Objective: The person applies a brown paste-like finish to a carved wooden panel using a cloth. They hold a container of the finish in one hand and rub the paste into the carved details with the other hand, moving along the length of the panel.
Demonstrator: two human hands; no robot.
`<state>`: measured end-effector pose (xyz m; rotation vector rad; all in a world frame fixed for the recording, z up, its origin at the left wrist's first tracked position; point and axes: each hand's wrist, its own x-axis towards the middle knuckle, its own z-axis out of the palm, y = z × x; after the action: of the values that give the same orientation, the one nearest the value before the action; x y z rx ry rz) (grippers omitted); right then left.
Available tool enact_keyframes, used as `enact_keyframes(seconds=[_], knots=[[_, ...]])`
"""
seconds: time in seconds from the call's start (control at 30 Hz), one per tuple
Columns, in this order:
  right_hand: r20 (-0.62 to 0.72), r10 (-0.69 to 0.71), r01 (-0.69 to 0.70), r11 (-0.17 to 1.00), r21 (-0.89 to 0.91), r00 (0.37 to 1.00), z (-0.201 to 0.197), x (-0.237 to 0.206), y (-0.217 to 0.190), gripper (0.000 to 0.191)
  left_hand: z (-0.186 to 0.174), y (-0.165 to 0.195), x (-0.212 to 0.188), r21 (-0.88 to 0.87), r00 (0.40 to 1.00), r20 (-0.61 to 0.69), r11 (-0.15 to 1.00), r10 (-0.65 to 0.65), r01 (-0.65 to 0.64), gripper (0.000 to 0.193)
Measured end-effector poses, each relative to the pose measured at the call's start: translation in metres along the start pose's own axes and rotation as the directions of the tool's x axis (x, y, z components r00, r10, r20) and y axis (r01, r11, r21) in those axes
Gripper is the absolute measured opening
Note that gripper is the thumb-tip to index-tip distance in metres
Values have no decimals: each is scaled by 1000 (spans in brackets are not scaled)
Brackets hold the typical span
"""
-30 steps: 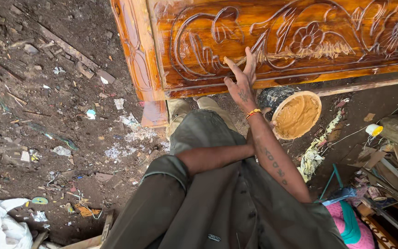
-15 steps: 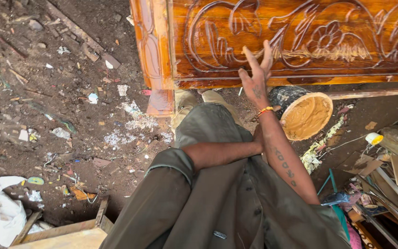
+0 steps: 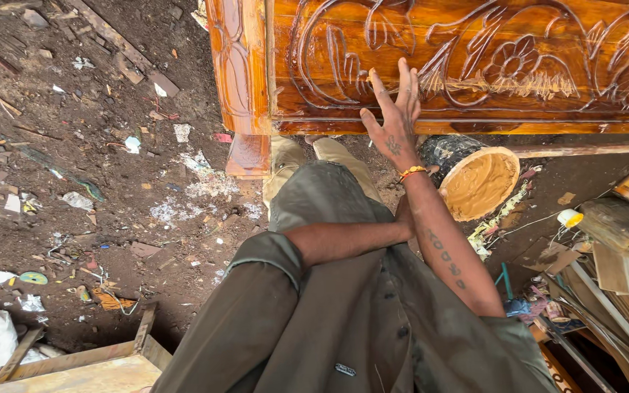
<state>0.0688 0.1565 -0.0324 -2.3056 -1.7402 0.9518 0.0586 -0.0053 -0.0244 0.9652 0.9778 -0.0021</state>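
Carved wooden panel (image 3: 475,65), glossy orange-brown with flowers and scrolls cut into its face, stands across the far side of the dirt yard, its turned corner post (image 3: 242,80) ending in a foot (image 3: 249,156) on the soil. The person's right hand (image 3: 394,120) lies flat against the lower part of the carving, fingers (image 3: 405,84) straight and slightly spread, gripping nothing; an orange band circles the wrist. The left forearm (image 3: 343,240) crosses the body, and the left hand is hidden behind the right arm, so I cannot tell how its fingers are set. Just beside the right wrist, under the panel's lower edge, lies a cut log (image 3: 475,178), its pale end facing us. Paper scraps and chips litter the ground (image 3: 96,145) at left; wooden offcuts (image 3: 620,291) pile up at right.
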Motion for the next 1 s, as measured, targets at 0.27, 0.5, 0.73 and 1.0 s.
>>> enact_keyframes(seconds=[0.27,0.5,0.73,1.0], knots=[[81,-100,104,993,-48,992,12,16,-31,67,2,4,2,-23,1000,-12,1000,-3,3,53],[71,-261,268,886,-379,963,13,17,-34,69,4,8,8,-41,999,-32,999,0,-1,52],[83,-364,340,733,-590,928,22,17,-35,64,4,12,12,-46,999,-45,999,7,-9,52],[-17,-163,153,951,-268,986,6,15,-36,44,9,16,13,-50,999,-39,999,12,-14,52]])
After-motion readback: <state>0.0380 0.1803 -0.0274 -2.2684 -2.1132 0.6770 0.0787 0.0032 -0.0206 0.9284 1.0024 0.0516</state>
